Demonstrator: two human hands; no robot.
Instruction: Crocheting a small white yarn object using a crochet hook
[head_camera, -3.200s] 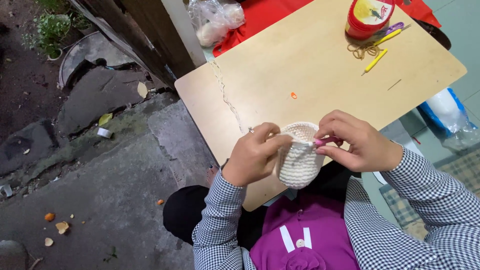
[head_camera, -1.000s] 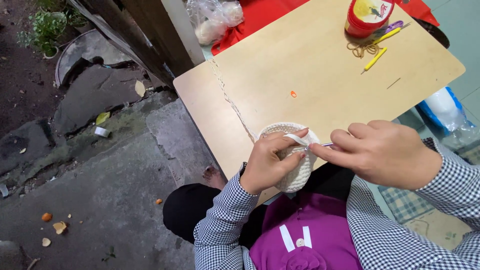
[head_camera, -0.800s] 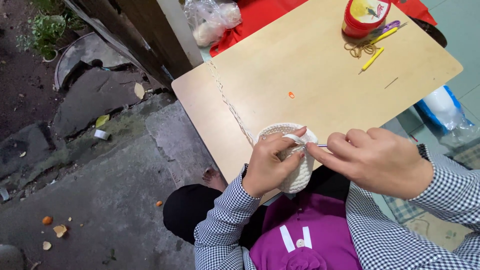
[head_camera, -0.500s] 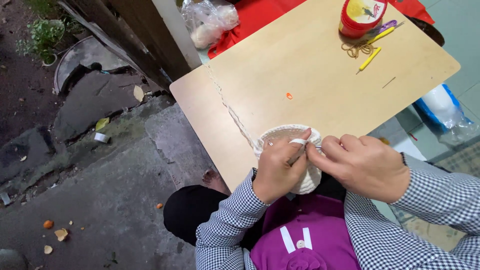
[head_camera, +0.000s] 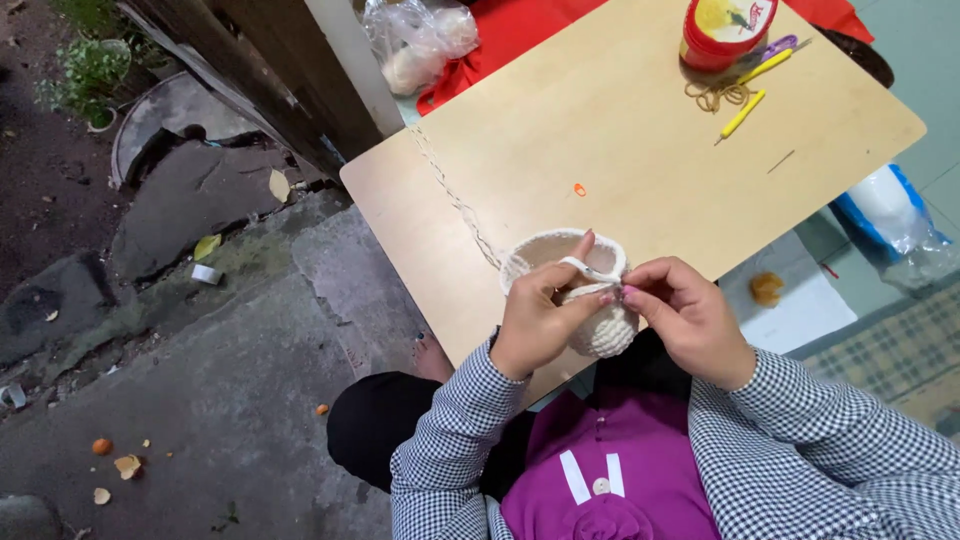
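Crochet cup (head_camera: 590, 300), cream, largely formed, is held over the desk (head_camera: 620, 150) edge by left hand (head_camera: 535, 325); right hand (head_camera: 685, 315) is pinched, probably on a hook; rim unfinished.

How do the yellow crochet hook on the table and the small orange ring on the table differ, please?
The yellow crochet hook is long and thin; the orange ring is tiny and round. The hook lies by the red tub, far from both hands; the ring lies alone, nearer the cream crochet piece. Both rest loose on the wooden table.

Crocheted cup (head_camera: 600, 325) between both hands, tub (head_camera: 727, 30) on table's (head_camera: 620, 130) far end.
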